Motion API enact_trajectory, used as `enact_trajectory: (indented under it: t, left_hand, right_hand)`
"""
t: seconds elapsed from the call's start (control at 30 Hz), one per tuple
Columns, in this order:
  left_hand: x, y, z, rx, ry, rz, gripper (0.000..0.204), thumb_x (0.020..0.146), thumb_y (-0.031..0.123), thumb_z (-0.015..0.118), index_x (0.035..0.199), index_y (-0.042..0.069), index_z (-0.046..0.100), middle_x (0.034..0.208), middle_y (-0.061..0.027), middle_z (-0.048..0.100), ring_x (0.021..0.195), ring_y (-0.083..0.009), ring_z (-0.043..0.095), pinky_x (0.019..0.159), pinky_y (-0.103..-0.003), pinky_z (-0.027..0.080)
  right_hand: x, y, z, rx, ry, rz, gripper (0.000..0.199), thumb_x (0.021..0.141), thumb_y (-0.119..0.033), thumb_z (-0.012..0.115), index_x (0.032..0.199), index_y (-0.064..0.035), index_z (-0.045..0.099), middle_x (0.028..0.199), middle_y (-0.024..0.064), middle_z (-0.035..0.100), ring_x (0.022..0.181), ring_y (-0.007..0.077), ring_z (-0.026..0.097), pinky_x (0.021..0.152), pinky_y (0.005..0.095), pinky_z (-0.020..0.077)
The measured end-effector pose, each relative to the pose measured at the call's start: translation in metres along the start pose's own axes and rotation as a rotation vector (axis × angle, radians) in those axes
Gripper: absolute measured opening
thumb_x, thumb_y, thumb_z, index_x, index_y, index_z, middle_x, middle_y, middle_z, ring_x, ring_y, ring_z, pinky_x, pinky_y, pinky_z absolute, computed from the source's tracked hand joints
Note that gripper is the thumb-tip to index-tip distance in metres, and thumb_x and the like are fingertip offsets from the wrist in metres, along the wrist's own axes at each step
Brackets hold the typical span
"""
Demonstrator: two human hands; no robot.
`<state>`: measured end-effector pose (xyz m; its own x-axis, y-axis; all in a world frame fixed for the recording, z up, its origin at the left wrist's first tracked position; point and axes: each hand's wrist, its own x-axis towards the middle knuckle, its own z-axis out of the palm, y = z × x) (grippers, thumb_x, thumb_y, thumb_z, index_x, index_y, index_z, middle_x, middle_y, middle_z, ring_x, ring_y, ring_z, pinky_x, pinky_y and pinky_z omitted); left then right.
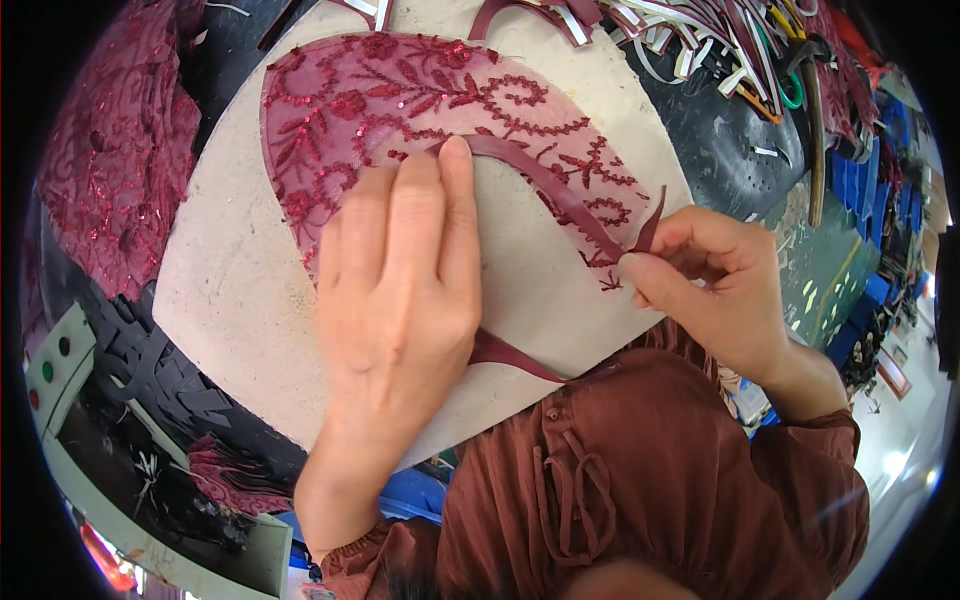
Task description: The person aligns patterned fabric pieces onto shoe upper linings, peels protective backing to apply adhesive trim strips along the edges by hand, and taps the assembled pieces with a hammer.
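Note:
A curved piece of sheer maroon mesh [330,110], embroidered and sequined, lies on a pale board [230,300]. Along its inner curve runs a narrow maroon strip [550,187]. My left hand [400,260] lies flat over the mesh, fingers stretched out, its fingertips on the strip near the top of the curve. At the right end of the curve, my right hand [725,275] pinches the strip between thumb and fingers, and a loose tail sticks up beside them. More maroon strip [515,357] shows below my left hand; its link to the rest is hidden.
Stacked sequined maroon mesh [120,170] sits at the left. Cut strips with white backing [690,45] pile up at the back right, near a wooden-handled tool [815,150]. Black cut pieces [160,365] lie left of the board, above an open drawer [190,545].

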<state>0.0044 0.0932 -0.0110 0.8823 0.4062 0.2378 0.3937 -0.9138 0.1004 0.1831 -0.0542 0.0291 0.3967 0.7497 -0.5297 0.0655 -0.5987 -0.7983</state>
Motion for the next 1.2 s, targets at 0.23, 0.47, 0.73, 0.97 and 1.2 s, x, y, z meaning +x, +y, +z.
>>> enact_trajectory:
  t: [0.23,0.47,0.73,0.97,1.2]
  left_hand:
    - [0.003,0.005,-0.003,-0.037,-0.025,-0.003,0.052,0.073,-0.009,0.058,0.124,0.001,0.063,0.112,-0.0133,0.060,0.097,-0.0294,0.059,0.082,-0.037,0.050]
    - [0.006,0.009,-0.006,-0.024,-0.079,0.013,0.049,0.077,-0.004,0.058,0.125,0.004,0.063,0.118,-0.0117,0.060,0.105,-0.0291,0.058,0.088,-0.038,0.048]
    - [0.006,0.017,-0.008,0.012,-0.091,-0.016,0.045,0.079,0.001,0.062,0.124,0.006,0.063,0.118,-0.0143,0.061,0.103,-0.0319,0.059,0.088,-0.040,0.049]
    - [0.007,0.025,-0.006,0.019,-0.063,-0.061,0.041,0.079,0.006,0.067,0.120,0.008,0.066,0.118,-0.0151,0.062,0.098,-0.0326,0.060,0.083,-0.041,0.051]
    - [0.011,0.034,0.006,0.001,0.132,-0.159,0.022,0.084,0.016,0.072,0.104,0.008,0.074,0.106,-0.0094,0.067,0.089,-0.0287,0.061,0.077,-0.037,0.052]
  right_hand:
    - [-0.007,0.005,0.010,0.133,-0.017,0.083,0.012,0.088,-0.006,0.072,0.088,0.0036,0.066,0.078,0.0027,0.067,0.068,0.0041,0.065,0.056,0.0181,0.0484]
    - [-0.010,0.005,0.011,0.245,-0.011,0.142,0.012,0.089,-0.006,0.071,0.091,0.0047,0.065,0.080,0.0038,0.068,0.071,0.0057,0.067,0.059,0.0181,0.0519]
    - [-0.011,0.002,0.013,0.399,-0.047,0.292,0.014,0.090,-0.006,0.069,0.096,0.0054,0.065,0.084,0.0074,0.069,0.072,0.0112,0.069,0.063,0.0216,0.0561]
    - [-0.017,0.005,0.021,0.460,0.027,0.251,0.020,0.091,-0.006,0.069,0.093,-0.0001,0.050,0.080,0.0083,0.068,0.069,0.0137,0.069,0.059,0.0224,0.0558]
    - [-0.019,0.015,0.026,0.347,0.074,0.112,0.023,0.091,-0.006,0.068,0.087,-0.0033,0.046,0.074,0.0047,0.064,0.065,0.0106,0.067,0.055,0.0209,0.0530]
